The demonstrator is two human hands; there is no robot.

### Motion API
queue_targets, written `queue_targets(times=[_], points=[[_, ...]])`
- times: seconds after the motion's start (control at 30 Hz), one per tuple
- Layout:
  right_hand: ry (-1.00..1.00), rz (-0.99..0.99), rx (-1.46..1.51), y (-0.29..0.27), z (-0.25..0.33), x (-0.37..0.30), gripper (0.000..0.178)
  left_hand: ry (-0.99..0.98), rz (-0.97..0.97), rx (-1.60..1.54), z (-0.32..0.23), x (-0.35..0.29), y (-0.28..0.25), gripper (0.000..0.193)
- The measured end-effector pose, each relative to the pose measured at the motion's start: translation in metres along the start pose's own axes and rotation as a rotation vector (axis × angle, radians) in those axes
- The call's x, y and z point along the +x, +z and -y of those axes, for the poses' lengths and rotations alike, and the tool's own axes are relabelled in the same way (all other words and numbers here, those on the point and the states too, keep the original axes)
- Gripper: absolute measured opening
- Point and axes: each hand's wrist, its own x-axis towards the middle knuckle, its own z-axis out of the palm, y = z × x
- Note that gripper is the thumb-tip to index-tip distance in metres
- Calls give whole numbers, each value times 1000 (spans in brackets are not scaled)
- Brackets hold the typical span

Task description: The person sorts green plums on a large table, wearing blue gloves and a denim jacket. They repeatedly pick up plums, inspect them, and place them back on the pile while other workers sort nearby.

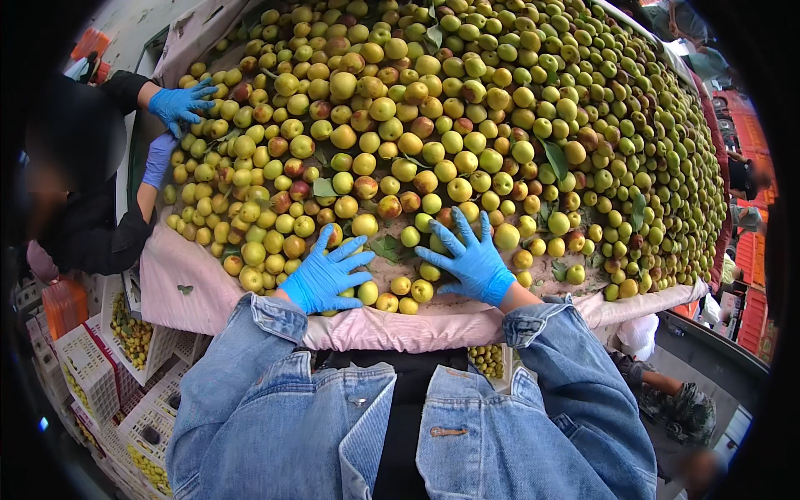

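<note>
Your left hand and right hand, both in blue gloves, lie flat with fingers spread over the green-yellow jujube-like fruits at the cloth-covered table's near edge, probably to rake several together; neither pinches one.

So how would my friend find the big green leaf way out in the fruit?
Start at the huge pile of yellow-green fruit on the pink cloth. From the right hand in its blue glove, look up and to the right, past the middle of the pile. The leaf lies flat on top there: long, pointed and dark green, larger than the few other leaves among the round fruit.
</note>
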Motion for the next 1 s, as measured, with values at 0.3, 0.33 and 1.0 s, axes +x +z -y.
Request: queue_targets(times=[0.3, 0.33, 1.0], points=[[146, -398, 144, -24, -8, 104, 74, -338, -325, 191, 102, -23, -15, 22], [248, -460, 109, -37, -23, 86, 73, -421, -403, 228, 106, -27, -10, 28], [409, -588, 284, -40, -71, 73, 63, -374, -274, 299, 130, 84, -62, 49]])
